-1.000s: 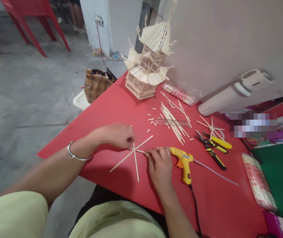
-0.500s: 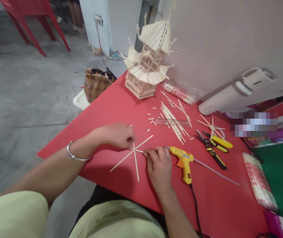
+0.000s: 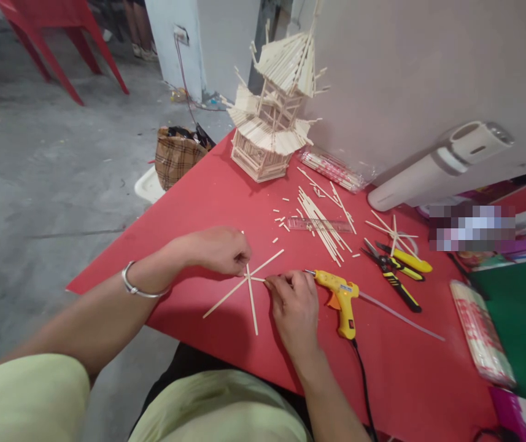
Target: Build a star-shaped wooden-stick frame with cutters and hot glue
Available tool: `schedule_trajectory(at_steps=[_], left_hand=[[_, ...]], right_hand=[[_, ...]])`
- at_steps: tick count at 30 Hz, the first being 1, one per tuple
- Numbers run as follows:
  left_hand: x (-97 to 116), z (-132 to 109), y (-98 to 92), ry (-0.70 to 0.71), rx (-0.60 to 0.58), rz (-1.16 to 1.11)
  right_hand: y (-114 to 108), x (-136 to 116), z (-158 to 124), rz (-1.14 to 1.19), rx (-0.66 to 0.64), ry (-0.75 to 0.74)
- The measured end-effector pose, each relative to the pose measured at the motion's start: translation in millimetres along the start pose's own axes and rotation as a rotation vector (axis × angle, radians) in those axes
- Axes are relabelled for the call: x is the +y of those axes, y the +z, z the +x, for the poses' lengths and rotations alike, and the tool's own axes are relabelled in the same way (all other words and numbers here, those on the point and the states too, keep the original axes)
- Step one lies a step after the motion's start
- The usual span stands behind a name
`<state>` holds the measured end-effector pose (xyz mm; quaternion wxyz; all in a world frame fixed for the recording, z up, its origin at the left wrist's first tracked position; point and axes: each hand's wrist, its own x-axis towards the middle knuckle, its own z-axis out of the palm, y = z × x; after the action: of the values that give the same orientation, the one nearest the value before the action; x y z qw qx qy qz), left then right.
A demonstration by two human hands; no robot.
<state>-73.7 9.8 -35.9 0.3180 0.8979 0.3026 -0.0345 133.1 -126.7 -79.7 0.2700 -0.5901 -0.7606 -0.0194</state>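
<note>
My left hand (image 3: 219, 250) is closed, its fingertips pinching the middle of a cross of thin wooden sticks (image 3: 243, 286) that lies on the red table (image 3: 207, 202). My right hand (image 3: 294, 304) is closed too, pinching the end of a short stick that points at the cross's centre. A yellow glue gun (image 3: 340, 294) lies just right of my right hand, its nozzle toward my fingers and its black cord running off the near edge.
A tall model pagoda of sticks (image 3: 274, 110) stands at the table's far end. Loose sticks and a clear ruler (image 3: 320, 225) lie mid-table, yellow-handled pliers (image 3: 394, 270) and another stick star (image 3: 394, 233) to the right. A checked bag (image 3: 177, 156) sits on the floor.
Both hands stay on the stick cross. Only the camera has shifted slightly.
</note>
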Motion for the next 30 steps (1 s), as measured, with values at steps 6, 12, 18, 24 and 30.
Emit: schedule_trajectory(at_steps=[6,12,18,24,30], left_hand=[[-1.0,0.5,0.8,-0.001,0.002,-0.008],[-0.5,0.2,0.6,0.011,0.009,0.002],[-1.2,1.1,1.1,0.015,0.014,0.008],[-1.6,1.1,0.9,0.016,0.021,-0.003],[-1.4,1.2,0.9,0.013,0.019,0.0]], right_hand=[[-0.7,-1.3,1.1,0.013,0.007,-0.003],[-1.1,-1.4,1.5,0.022,-0.002,-0.004],[0.4,-2.8,1.7,-0.002,0.009,-0.002],[1.3,-1.8,0.3,-0.002,0.006,0.003],[2.2,-3.8,-0.9,0.008,0.024,-0.002]])
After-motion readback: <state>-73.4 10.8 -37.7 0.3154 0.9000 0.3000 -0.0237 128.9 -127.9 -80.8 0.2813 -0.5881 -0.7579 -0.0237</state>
